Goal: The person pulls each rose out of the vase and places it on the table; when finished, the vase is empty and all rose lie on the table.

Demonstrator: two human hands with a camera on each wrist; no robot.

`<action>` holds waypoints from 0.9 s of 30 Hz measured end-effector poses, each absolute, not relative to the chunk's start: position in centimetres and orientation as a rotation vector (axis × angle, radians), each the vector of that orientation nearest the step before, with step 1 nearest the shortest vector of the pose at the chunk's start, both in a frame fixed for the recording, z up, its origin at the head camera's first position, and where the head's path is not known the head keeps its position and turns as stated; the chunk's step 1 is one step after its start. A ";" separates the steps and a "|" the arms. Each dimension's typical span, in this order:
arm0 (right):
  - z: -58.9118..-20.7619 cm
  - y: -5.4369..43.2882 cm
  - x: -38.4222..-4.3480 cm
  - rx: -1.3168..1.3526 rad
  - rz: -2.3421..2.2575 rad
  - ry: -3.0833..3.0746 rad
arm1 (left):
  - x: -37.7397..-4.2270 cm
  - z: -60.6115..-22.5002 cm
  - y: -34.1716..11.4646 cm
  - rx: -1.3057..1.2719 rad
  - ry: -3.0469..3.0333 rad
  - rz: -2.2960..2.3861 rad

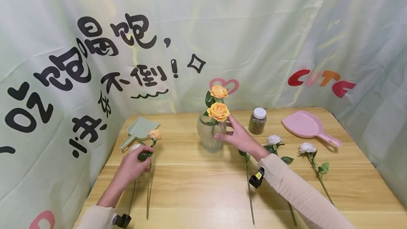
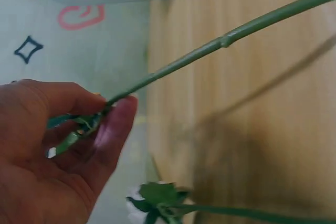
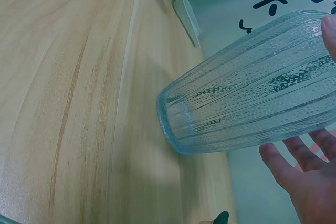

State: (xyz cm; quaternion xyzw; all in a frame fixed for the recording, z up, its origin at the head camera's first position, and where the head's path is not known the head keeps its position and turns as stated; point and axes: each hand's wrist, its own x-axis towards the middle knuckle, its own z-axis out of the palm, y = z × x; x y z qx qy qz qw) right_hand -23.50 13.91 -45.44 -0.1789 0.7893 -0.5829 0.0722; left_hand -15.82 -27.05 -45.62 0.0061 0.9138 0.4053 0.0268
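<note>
My left hand (image 1: 136,163) pinches the green stem (image 2: 184,62) of a peach rose (image 1: 154,134) between thumb and fingers. The bloom stands up above the hand, and the stem slants down over the table. Beside and partly behind that hand is a white rose (image 1: 135,147). My right hand (image 1: 240,136) holds the side of a ribbed glass vase (image 3: 247,87), with the thumb on one side and the fingers on the other. Two yellow-orange roses (image 1: 218,111) stand in the vase, their blooms above its rim.
Right of the vase stands a white-lidded jar (image 1: 257,121). A pink dustpan (image 1: 303,123) lies at back right, a pale green dustpan (image 1: 140,128) at back left. White roses (image 1: 307,147) and another stem (image 1: 249,186) lie on the right. A printed curtain (image 1: 254,45) encloses the table.
</note>
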 end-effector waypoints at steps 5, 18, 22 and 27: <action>-45.4 13.9 -23.4 -0.536 -1.759 2.362 | -15.4 -47.6 -26.8 -0.015 2.778 1.141; -45.5 13.8 -23.5 -0.543 -1.784 2.361 | -15.3 -48.3 -26.3 0.049 2.875 0.998; -45.4 13.8 -23.6 -0.552 -1.785 2.358 | -15.2 -47.7 -26.6 -0.008 2.819 1.008; -45.4 13.7 -23.5 -0.556 -1.782 2.357 | -15.0 -46.3 -27.2 -0.046 2.768 1.006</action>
